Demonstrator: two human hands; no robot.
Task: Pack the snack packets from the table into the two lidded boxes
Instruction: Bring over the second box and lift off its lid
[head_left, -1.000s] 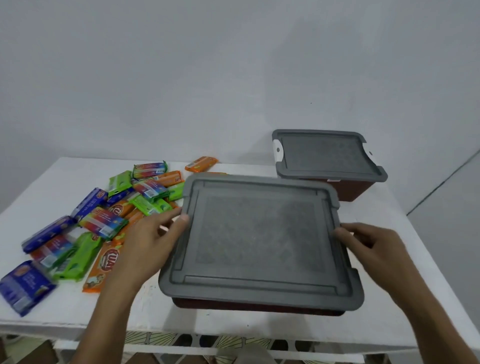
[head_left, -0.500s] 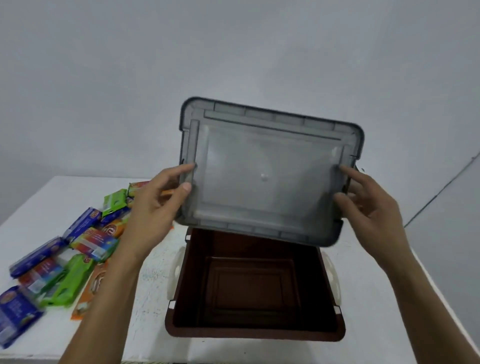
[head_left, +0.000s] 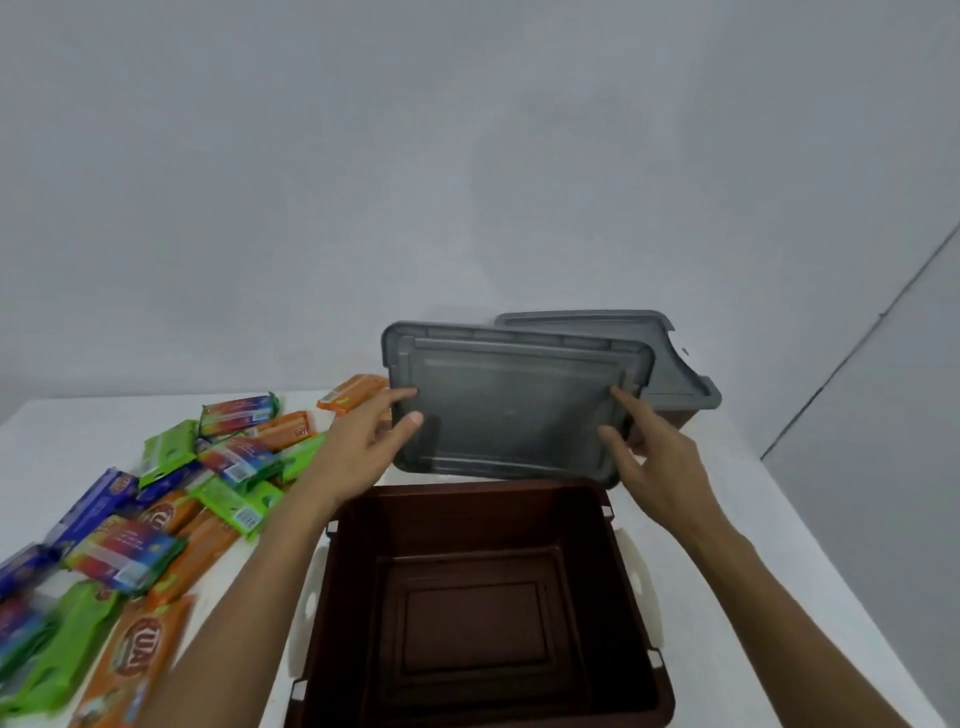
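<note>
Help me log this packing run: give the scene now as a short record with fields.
near box: open, brown, nothing inside
lid: off, held tilted behind the near box, underside toward camera
left hand: grips lid's left edge
right hand: grips lid's right edge
far box: closed, partly hidden behind held lid
snack packets: piled on table, left of near box, none packed

A flat orange foil snack packet at the near left bore a round red-brown logo with white capitals reading "KUA", followed by a last letter too blurred to read. A second orange packet farther back showed the same logo, with only "UA" legible. Barcode labels on a green packet and a multicoloured packet were unreadable.
</note>
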